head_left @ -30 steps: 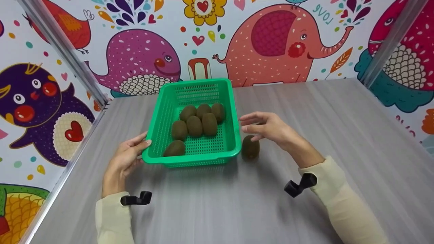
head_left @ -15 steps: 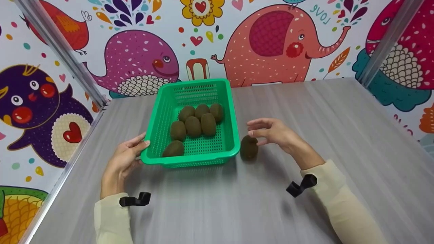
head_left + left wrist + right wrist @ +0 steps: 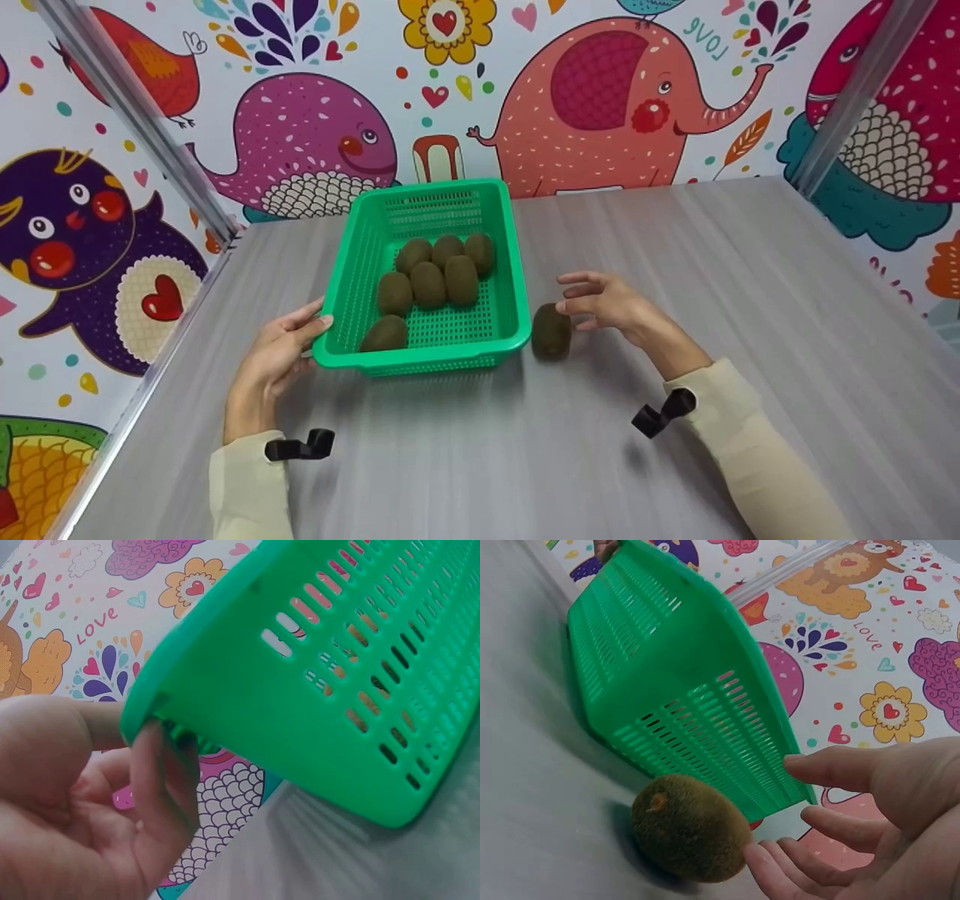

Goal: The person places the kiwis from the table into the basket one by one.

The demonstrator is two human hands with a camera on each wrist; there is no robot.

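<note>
A green plastic basket (image 3: 420,358) stands in the middle of the table, with several brown kiwis (image 3: 428,285) inside it. My left hand (image 3: 279,352) grips the basket's left rim near its front corner, thumb on top and fingers curled beneath, as the left wrist view shows. One more kiwi (image 3: 552,331) lies on the table just outside the basket's right wall. Beside it is my right hand (image 3: 611,304), fingers loosely bent and apart, nothing held in them. In the right wrist view its lower fingertips are right at the end of that kiwi (image 3: 691,829).
The grey wood-grain table (image 3: 465,457) runs up to walls printed with cartoon animals (image 3: 600,97). Metal posts (image 3: 142,112) stand at the corners. A black bracket sits on each sleeve cuff, one on the left (image 3: 300,448) and one on the right (image 3: 664,412).
My right hand has moved right and slightly toward me, away from the basket wall, staying beside the loose kiwi. The left hand keeps its grip on the rim.
</note>
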